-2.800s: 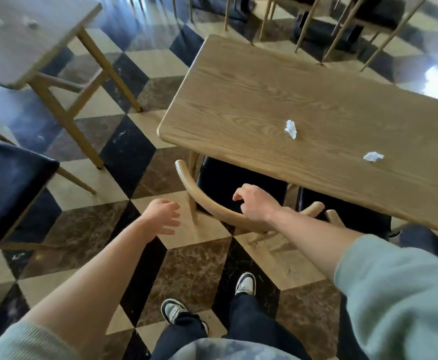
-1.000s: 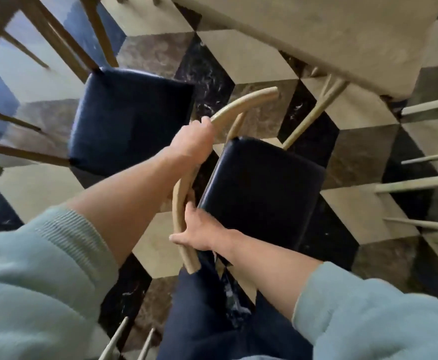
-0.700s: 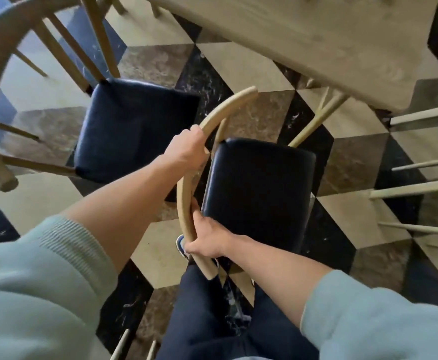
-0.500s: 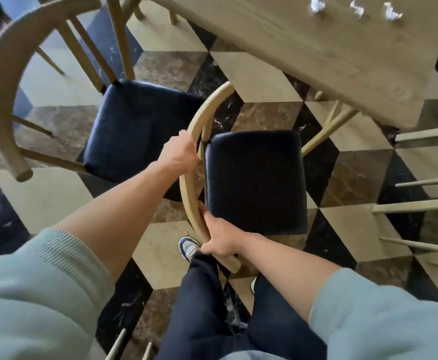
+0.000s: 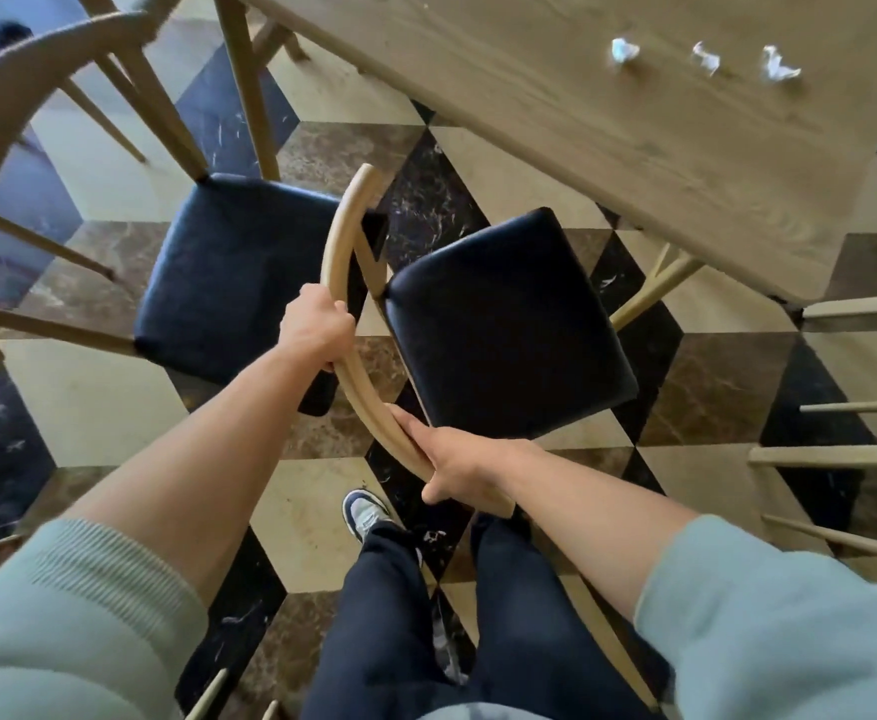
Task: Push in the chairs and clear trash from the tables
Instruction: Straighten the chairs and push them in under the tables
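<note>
Left hand [image 5: 317, 324] & right hand [image 5: 460, 462] both wrapped tight round chair [image 5: 504, 330] backrest, prob. to steer it under table [image 5: 634, 122]; paper scraps [image 5: 701, 58] on table top.

Chair [image 5: 499, 330] just short of table [image 5: 608, 122], second chair [image 5: 234, 272] at its left. Three paper scraps [image 5: 704, 58] in a row on the table's far right.

A light wooden table [image 5: 608, 111] fills the upper right of the frame, three crumpled paper scraps [image 5: 702, 58] lined along its far edge; below, a checkered marble floor [image 5: 93, 402] carries two black-seated chairs [image 5: 504, 330].
</note>
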A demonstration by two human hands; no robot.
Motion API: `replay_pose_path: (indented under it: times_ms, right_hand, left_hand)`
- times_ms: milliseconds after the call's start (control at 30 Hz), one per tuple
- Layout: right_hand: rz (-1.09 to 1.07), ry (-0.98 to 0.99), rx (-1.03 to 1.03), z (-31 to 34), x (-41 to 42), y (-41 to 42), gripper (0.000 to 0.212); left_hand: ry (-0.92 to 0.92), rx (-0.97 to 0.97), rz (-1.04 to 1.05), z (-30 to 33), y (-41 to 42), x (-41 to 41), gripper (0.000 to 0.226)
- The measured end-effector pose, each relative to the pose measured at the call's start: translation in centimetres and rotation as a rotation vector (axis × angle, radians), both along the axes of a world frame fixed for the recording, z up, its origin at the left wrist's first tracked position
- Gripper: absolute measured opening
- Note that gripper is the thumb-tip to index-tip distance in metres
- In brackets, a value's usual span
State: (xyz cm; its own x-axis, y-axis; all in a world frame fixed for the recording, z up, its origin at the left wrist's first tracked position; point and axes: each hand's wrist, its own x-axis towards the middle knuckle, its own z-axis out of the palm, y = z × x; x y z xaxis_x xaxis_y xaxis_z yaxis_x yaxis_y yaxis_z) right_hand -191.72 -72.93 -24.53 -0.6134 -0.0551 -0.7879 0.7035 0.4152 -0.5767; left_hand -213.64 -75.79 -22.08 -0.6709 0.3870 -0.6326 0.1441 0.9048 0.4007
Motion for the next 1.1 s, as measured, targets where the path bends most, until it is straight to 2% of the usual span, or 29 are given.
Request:
replay_pose_path:
  times_ms: [133, 200, 300, 367, 500, 567, 700, 800, 933, 1100]
  right_hand:
    - [0.103, 0.028, 0.047, -0.4, 1.8, 5.0, 0.124]
    - [0.147, 0.059, 0.146, -0.8, 3.4, 7.9, 0.122]
    - [0.175, 0.097, 0.321, -1.0, 5.9, 13.5, 0.108]
    - [0.163, 0.119, 0.392, -0.8, 7.3, 16.8, 0.091]
    - [0.172, 0.070, 0.551, -0.3, 11.0, 22.5, 0.034]
    - [0.152, 0.032, 0.586, 0.3, 13.1, 25.1, 0.023]
    - [0.112, -0.009, 0.561, 1.0, 15.1, 25.7, 0.016]
    - [0.073, -0.017, 0.559, 1.0, 16.1, 25.2, 0.015]
    - [0.029, -0.109, 0.520, 1.5, 17.5, 25.6, 0.016]
    - [-0.054, -0.146, 0.455, 2.9, 15.5, 25.7, 0.029]
  left_hand:
    - [-0.014, -0.026, 0.166, -0.2, 1.5, 1.7, 0.027]
    - [-0.031, -0.019, 0.243, -0.4, 2.8, 3.2, 0.030]
    - [-0.014, -0.025, 0.322, -0.6, 6.3, 6.2, 0.034]
    - [-0.022, -0.047, 0.379, -0.3, 8.7, 8.0, 0.033]
    - [-0.196, 0.016, 0.482, -0.2, 13.0, 11.0, 0.035]
    - [-0.211, 0.027, 0.479, -0.2, 14.7, 13.2, 0.038]
    - [-0.235, 0.013, 0.469, -0.5, 15.6, 17.1, 0.038]
    - [-0.202, -0.006, 0.328, -1.0, 15.3, 18.1, 0.042]
    - [-0.254, 0.048, 0.298, 0.2, 15.3, 19.2, 0.023]
    - [-0.349, -0.010, 0.069, 1.5, 13.2, 17.0, 0.045]
